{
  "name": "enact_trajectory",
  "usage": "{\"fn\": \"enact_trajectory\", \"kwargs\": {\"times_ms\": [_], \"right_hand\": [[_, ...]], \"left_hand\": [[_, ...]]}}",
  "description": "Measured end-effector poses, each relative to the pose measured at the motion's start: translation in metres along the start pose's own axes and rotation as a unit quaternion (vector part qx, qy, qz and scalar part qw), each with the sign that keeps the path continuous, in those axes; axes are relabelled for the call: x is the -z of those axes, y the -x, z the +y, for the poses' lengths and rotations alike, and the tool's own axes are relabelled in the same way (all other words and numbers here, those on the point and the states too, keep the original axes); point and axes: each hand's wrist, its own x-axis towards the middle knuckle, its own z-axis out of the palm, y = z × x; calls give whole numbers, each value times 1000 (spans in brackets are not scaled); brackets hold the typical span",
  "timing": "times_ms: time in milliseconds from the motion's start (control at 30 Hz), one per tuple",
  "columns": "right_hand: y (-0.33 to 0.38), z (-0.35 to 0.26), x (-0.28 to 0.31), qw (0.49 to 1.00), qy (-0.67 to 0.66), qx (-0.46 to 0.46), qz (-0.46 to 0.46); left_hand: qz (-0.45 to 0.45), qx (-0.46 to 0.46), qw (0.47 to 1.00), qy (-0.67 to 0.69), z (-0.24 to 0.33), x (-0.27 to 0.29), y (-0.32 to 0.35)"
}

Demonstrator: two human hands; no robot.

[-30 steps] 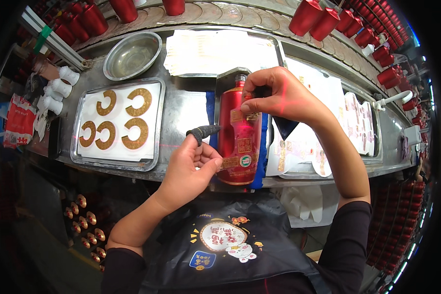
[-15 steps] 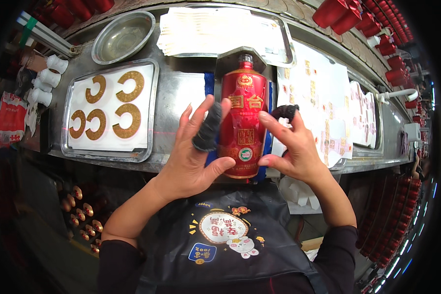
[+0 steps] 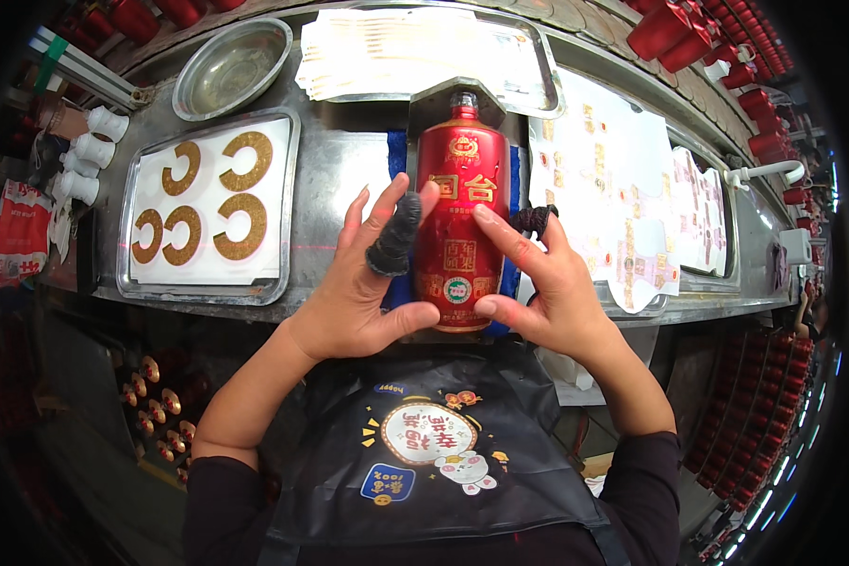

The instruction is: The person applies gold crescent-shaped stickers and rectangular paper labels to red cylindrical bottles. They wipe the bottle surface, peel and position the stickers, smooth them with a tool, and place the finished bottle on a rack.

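Red bottle (image 3: 457, 222) lies between left hand (image 3: 368, 283) and right hand (image 3: 547, 283); each grip released, fingertips pressing it.

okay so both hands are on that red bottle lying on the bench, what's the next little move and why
Probably slide both thumbs up the lower label to press it flat. The left hand and right hand flank the red bottle, fingers spread, thumbs at its lower edge, and the bottle lies steady in its cradle.

Bottling workshop, label trays (image 3: 208, 203), red bottles (image 3: 689, 38)
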Motion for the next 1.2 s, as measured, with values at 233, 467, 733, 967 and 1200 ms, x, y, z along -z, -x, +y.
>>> {"fn": "enact_trajectory", "kwargs": {"times_ms": [233,467,733,967,1200], "right_hand": [[3,9,-1,1000,-17,11,-17],[6,16,-1,998,-52,-26,-31],[-6,5,-5,1000,14,5,8],[-7,-1,0,999,37,-36,-16],[-11,-5,-2,998,34,-50,-20]], "left_hand": [[76,-4,996,36,2,-25,4],[51,43,993,96,5,-19,9],[43,-23,998,-51,8,-18,-4],[49,-17,998,-29,8,-18,-3],[47,-17,998,-27,5,-18,-6]]}}
